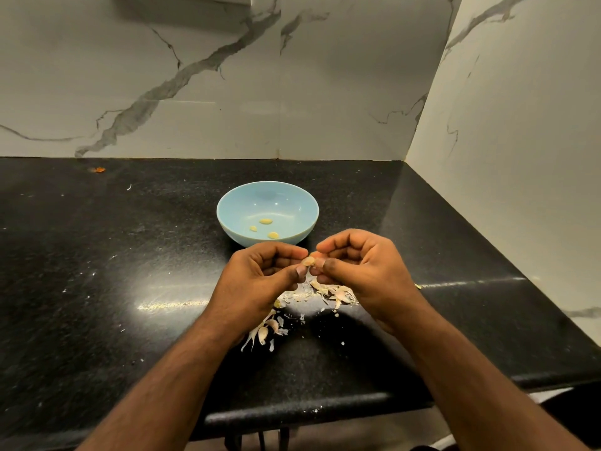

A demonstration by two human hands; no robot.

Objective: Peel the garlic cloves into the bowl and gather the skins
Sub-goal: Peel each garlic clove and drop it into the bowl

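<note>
A light blue bowl (294, 203) stands on the black counter with three peeled garlic cloves (266, 221) in its bottom. Just in front of it, my left hand (260, 278) and my right hand (364, 265) meet above the counter, and both pinch one garlic clove (308, 261) between thumb and fingertips. Papery garlic skins (335, 292) lie scattered on the counter under my hands. Unpeeled cloves (265, 332) lie beside my left wrist.
The black stone counter (130, 255) runs to marble walls at the back and right. Its front edge (292, 415) is close to me. A small orange scrap (97, 169) lies at the back left. White flecks dot the surface.
</note>
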